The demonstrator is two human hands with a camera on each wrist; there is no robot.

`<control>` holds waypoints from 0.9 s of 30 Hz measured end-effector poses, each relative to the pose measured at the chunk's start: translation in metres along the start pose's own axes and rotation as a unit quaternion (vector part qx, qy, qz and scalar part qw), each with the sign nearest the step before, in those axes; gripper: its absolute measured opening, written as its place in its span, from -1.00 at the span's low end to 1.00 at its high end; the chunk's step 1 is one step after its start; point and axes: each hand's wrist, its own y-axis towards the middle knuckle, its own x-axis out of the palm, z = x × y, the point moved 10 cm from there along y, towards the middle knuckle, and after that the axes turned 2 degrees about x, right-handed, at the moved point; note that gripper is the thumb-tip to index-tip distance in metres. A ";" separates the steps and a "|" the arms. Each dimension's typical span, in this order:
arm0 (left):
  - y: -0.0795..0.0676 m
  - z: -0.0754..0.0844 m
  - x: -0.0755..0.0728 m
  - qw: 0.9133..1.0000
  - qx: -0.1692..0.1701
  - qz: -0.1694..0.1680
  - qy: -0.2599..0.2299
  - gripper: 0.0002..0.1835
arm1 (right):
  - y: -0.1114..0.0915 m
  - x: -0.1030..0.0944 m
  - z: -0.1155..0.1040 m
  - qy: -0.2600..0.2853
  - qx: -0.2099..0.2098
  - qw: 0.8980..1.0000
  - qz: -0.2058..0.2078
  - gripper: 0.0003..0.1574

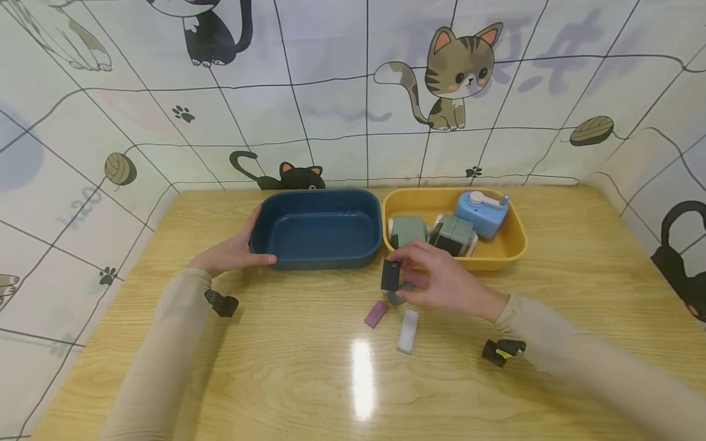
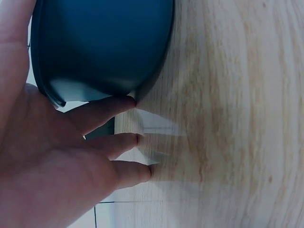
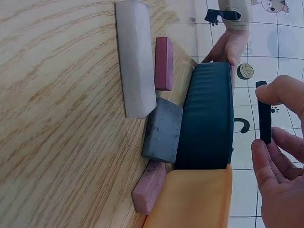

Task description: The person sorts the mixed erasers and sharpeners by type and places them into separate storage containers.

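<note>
Between the thumb and fingertips of my right hand point(image 1: 438, 278) is a thin black rectangular block point(image 1: 390, 275), raised above the table. The right wrist view shows this black block point(image 3: 264, 116) edge-on. Below it lie a grey block point(image 3: 163, 130), a white block point(image 1: 407, 331) and a purple block point(image 1: 376, 313); a second pinkish block point(image 3: 149, 187) shows beside the yellow bin in the right wrist view. My left hand point(image 1: 237, 250) rests against the left end of the dark blue bin point(image 1: 325, 264), thumb along its front; its fingers point(image 2: 102, 114) are spread and nearly straight.
A yellow bin point(image 1: 491, 264) adjoins the blue one on its right. It holds two grey-green devices point(image 1: 409, 229) and a light blue box with a crank point(image 1: 481, 214). Cat-print cloth point(image 1: 331, 110) hangs behind the wooden table point(image 1: 276, 380).
</note>
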 end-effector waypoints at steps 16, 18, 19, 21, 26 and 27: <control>-0.001 0.002 0.000 1.000 -0.006 0.002 0.003 0.27 | 0.003 0.000 0.003 0.022 0.013 1.000 -0.001 -0.41; -0.001 0.002 0.000 1.000 -0.004 0.002 0.001 0.27 | 0.005 -0.001 0.003 0.021 0.014 1.000 0.001 -0.41; -0.001 0.002 0.000 1.000 -0.003 0.002 0.000 0.27 | 0.006 -0.001 0.003 0.017 0.015 1.000 0.002 -0.41; -0.001 0.003 0.000 1.000 0.000 0.002 -0.002 0.27 | 0.008 -0.002 0.003 0.001 0.015 1.000 0.006 -0.41; 0.000 0.003 0.000 1.000 0.005 0.003 0.001 0.27 | 0.012 -0.002 0.004 -0.007 0.019 1.000 0.008 -0.41; 0.000 0.003 0.000 1.000 0.005 0.003 0.002 0.27 | 0.013 -0.002 0.004 -0.003 0.020 1.000 0.007 -0.42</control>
